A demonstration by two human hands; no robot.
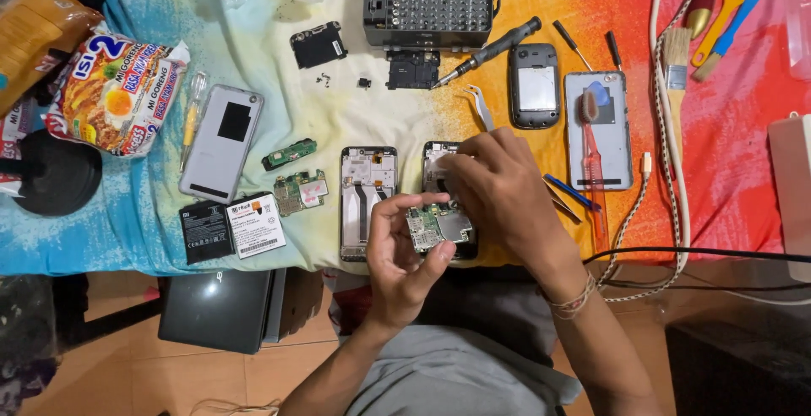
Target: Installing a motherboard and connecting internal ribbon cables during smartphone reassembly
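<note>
Both hands meet over the near edge of the bench: the left hand point(404, 255) pinches a green circuit board point(438, 226) between thumb and fingers, closed on its lower edge, while the right hand point(498, 188) curls over the board's top with its fingertips pressed together on a small pale piece, too hidden to tell what it is. The board hovers just above an open phone frame point(441, 156), which lies under the hands. Just left of it lies a second frame point(367, 201), its inner side up. Further left are a loose board point(300, 191), a narrow green strip board point(289, 154), two batteries point(231, 228) and a grey back cover point(221, 143), with a noodle packet point(118, 95) beyond. Tweezers point(481, 105) stick out just behind the right hand. Farther back stand a bit case point(429, 2) and a screwdriver point(490, 51), with a small dark phone point(534, 85) beside them. To the right lies a silver phone point(612, 141) with a red toothbrush point(594, 171) across it, then a braided cable point(667, 154) and a paintbrush point(676, 70). A tie-dyed cloth point(743, 163) covers the bench.
</note>
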